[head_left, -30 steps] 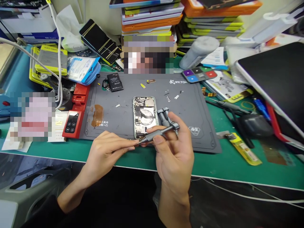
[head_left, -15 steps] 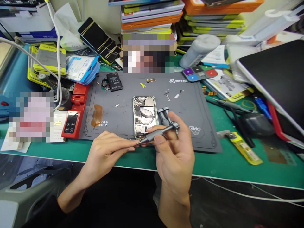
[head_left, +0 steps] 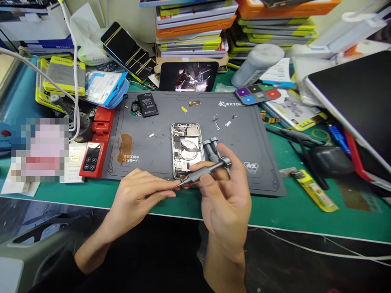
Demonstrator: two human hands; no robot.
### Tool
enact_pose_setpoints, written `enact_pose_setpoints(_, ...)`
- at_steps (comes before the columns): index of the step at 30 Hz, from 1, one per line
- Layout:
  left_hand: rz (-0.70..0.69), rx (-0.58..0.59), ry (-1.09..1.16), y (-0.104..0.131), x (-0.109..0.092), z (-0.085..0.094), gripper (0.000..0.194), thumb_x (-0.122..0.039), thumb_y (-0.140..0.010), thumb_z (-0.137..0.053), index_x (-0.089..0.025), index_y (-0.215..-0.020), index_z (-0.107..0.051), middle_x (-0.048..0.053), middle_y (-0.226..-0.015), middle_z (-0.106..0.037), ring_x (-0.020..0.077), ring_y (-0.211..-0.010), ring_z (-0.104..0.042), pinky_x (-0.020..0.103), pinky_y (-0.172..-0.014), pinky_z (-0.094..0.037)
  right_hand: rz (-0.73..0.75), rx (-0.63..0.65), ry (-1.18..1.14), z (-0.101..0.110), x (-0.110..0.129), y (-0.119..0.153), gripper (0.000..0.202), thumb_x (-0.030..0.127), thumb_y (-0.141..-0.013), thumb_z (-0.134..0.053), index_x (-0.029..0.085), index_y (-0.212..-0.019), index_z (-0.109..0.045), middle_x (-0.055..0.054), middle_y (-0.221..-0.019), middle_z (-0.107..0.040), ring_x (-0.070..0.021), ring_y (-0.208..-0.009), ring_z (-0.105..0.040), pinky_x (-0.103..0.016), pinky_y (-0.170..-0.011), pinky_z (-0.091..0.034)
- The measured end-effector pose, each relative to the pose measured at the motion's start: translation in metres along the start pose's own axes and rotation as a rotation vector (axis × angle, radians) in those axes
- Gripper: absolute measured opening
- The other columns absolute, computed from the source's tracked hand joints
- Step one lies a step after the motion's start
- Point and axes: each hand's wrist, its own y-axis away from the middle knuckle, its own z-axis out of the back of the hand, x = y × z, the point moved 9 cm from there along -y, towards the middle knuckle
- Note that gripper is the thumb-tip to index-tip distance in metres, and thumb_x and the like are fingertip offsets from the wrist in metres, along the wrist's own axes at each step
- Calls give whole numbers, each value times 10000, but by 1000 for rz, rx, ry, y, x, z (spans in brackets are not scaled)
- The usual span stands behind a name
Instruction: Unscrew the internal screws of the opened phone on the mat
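My right hand [head_left: 227,195] is closed around a grey screwdriver [head_left: 200,173], held slanting down to the left. Its thin tip reaches the fingertips of my left hand [head_left: 137,193], where thumb and index finger pinch together on it; any small part between them is hidden. Just beyond lies an opened phone [head_left: 187,148] with its inner parts exposed, its lower edge partly behind my right fingers. More grey screwdrivers [head_left: 210,146] stand close together, right of the phone and partly behind my right hand.
Loose small parts [head_left: 216,124] and a black phone battery [head_left: 148,105] lie on the grey work mat [head_left: 152,152]. A red device [head_left: 93,158] sits at its left edge. Behind are a lit screen [head_left: 189,77], a bottle [head_left: 256,65] and stacked boxes [head_left: 195,24]. A yellow packet [head_left: 316,191] lies right.
The screwdriver's tip has shifted slightly left and down against my left fingertips. Both hands otherwise keep nearly the same pose, and the phone stays in place.
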Motion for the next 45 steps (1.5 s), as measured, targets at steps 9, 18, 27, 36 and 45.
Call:
enact_pose_setpoints(9,11,9,-1,0,1,0,208,-254,-1015,-806,-229,-1221,-798,-69,-1103,-845,98,-920,-757,325,-812,-462,1,5,6,0,-1,0,548,298,-1027,-738,330,-1547,-568,-51,-1067,-764,-187,-822,-773,-361,-717,-719)
enact_pose_setpoints(18,19,13,-20,0,1,0,197,-293,-1017,-806,-236,-1206,-796,-48,-1092,-847,125,-898,-764,345,-794,-454,11,11,18,0,0,0,554,295,-1028,-728,331,-1554,-557,-62,-1092,-770,-193,-817,-771,-363,-696,-710)
enact_pose_setpoints(27,19,26,-37,-2,-2,0,214,-314,-992,-833,-230,-1185,-793,-42,-1086,-847,128,-906,-763,330,-806,-454,14,17,5,0,-1,1,542,290,-1024,-730,336,-1541,-577,-53,-1062,-754,-193,-809,-766,-362,-694,-712)
enact_pose_setpoints(36,45,23,-65,-1,0,-2,333,-369,-983,-843,-239,-1276,-755,-43,-1116,-838,126,-910,-744,325,-824,-452,19,-17,-86,2,2,0,507,252,-1030,-710,313,-1523,-611,-39,-1049,-754,-162,-805,-752,-324,-697,-688)
enact_pose_setpoints(45,111,51,9,0,1,-2,244,-432,-1061,-755,-209,-969,-724,-68,-960,-796,115,-837,-690,328,-829,-400,280,-246,44,16,31,2,488,247,-1005,-735,325,-1465,-594,-15,-953,-693,-172,-801,-685,-269,-559,-577)
